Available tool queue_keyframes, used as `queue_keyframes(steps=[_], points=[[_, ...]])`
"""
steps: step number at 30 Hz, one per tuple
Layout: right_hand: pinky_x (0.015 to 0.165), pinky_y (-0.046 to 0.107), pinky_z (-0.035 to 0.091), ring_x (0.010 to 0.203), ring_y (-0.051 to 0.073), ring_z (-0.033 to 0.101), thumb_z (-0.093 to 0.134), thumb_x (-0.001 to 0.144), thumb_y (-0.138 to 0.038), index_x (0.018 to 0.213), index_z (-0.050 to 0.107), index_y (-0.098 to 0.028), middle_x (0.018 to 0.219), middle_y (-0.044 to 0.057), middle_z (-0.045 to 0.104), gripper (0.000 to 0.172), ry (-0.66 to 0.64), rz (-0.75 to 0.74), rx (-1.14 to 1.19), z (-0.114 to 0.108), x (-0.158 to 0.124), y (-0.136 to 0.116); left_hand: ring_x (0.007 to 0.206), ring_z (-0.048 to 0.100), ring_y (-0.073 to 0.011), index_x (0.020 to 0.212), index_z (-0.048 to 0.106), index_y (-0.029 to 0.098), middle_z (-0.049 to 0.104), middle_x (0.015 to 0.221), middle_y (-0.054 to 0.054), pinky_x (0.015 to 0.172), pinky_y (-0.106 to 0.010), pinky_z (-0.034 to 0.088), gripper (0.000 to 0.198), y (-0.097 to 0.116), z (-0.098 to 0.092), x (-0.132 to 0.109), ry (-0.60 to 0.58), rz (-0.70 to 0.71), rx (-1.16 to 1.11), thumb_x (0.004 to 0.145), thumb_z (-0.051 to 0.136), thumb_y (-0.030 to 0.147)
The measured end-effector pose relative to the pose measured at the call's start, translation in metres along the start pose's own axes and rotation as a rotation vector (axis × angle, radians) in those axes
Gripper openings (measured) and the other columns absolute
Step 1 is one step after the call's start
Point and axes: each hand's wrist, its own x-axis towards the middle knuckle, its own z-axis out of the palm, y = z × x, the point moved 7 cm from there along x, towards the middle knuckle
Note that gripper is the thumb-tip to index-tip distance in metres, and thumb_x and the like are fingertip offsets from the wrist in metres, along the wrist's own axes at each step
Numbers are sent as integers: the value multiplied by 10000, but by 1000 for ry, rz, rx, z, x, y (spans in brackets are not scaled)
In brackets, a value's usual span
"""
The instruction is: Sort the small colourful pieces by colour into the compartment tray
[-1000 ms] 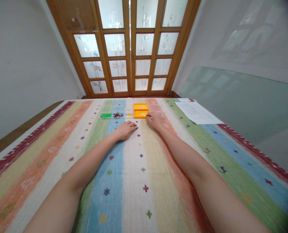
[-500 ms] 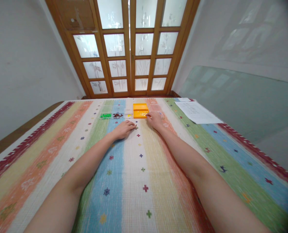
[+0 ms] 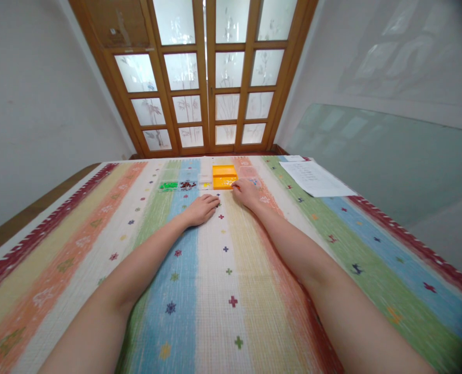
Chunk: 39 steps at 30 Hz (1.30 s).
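My right hand (image 3: 246,192) is at the near right corner of an open orange box (image 3: 224,170), its thumb and fingers pinched together. Small white pieces (image 3: 227,182) lie in the near half of that box. Whatever the right fingertips hold is too small to make out. My left hand (image 3: 202,209) rests on the cloth, nearer to me and left of the box. Its fingers are curled and close together, and their tips hide anything between them. Left of the orange box are clear boxes with green pieces (image 3: 169,185), dark red pieces (image 3: 188,185) and yellow pieces (image 3: 206,185).
Another clear box (image 3: 248,170) with bluish bits stands partly behind my right hand. A printed sheet of paper (image 3: 314,179) lies at the far right of the striped tablecloth (image 3: 215,311). Beyond the table are wooden glazed doors (image 3: 209,78), and a glass panel (image 3: 386,161) leans on the right wall.
The view has shifted slightly. My left fingers have settled a little lower onto the cloth, while my right hand stays at the orange box's corner.
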Motion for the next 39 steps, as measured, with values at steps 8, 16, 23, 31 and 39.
queue_keyframes(steps=[8, 16, 23, 31, 39], points=[[947, 341, 462, 1047, 250, 670, 564, 972, -197, 1077, 806, -176, 1110, 106, 787, 264, 4, -28, -14, 2, 0, -2, 1367, 533, -260, 1430, 629, 180, 626, 1478, -125, 1217, -471, 391, 439, -4, 3, 3, 48, -49, -61, 1072, 398, 287], [938, 340, 468, 1053, 249, 671, 563, 964, -194, 1077, 806, -185, 1106, 99, 788, 268, -1, -25, -21, 1, -1, -4, 1335, 567, -251, 1414, 651, 167, 657, 1454, -118, 1202, -461, 420, 455, -11, 5, 4, 80, -78, -148, 1090, 360, 299], [916, 334, 466, 1026, 246, 668, 557, 964, -203, 1057, 807, -180, 1078, 97, 789, 267, 12, -50, -16, 1, -2, -5, 1345, 552, -255, 1417, 646, 188, 652, 1452, -114, 1201, -464, 415, 449, -6, 4, 4, 51, -55, -110, 1080, 366, 288], [906, 325, 465, 1018, 237, 667, 560, 963, -195, 1072, 810, -180, 1084, 95, 789, 273, -12, -30, -31, 2, -1, -5, 1358, 524, -277, 1449, 618, 181, 623, 1476, -132, 1187, -482, 406, 463, 5, 1, 4, 15, -34, -29, 1078, 371, 305], [919, 326, 467, 1029, 243, 668, 563, 969, -197, 1058, 814, -183, 1089, 98, 789, 267, -23, -22, -21, 1, -2, -7, 1330, 541, -275, 1438, 630, 192, 637, 1459, -123, 1173, -483, 416, 458, 3, 0, 4, 25, -31, -23, 1078, 369, 298]])
